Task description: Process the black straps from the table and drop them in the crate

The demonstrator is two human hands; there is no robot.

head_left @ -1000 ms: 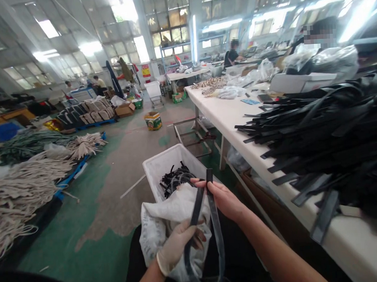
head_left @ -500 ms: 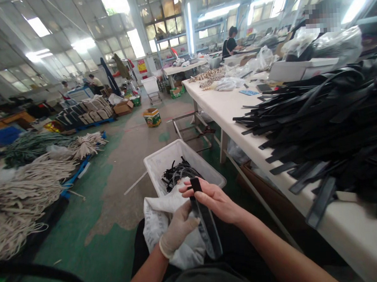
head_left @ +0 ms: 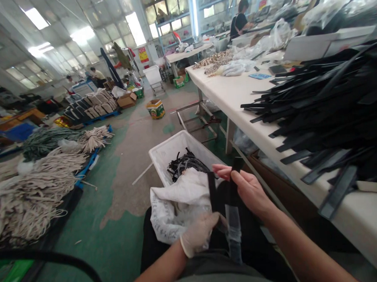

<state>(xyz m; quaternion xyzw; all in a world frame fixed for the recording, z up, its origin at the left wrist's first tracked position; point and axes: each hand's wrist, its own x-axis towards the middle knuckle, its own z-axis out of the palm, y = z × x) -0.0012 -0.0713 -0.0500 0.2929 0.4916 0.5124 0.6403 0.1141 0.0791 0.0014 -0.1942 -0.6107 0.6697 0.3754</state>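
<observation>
White sack (head_left: 178,194) partly hiding bin (head_left: 160,160), black strap (head_left: 233,216) pinched in right hand (head_left: 249,192), left hand (head_left: 199,234) blurred, grip unclear

Workshop or small factory floor. Long worktable (head_left: 214,81) heaped at one end with black straps (head_left: 338,103); metal bits (head_left: 214,60) and white gloves (head_left: 235,68) farther along it. Pale cords (head_left: 36,187) and green cords (head_left: 51,142) in thick piles at floor level, blue pallet (head_left: 89,165) edge under the pale ones. White bin (head_left: 159,159) holding dark strips. Green floor paint (head_left: 126,232) worn through to bare grey-brown patches. Tall many-paned windows (head_left: 169,7), bright tube lights (head_left: 83,35). Person (head_left: 239,22) in dark top at a far bench.
</observation>
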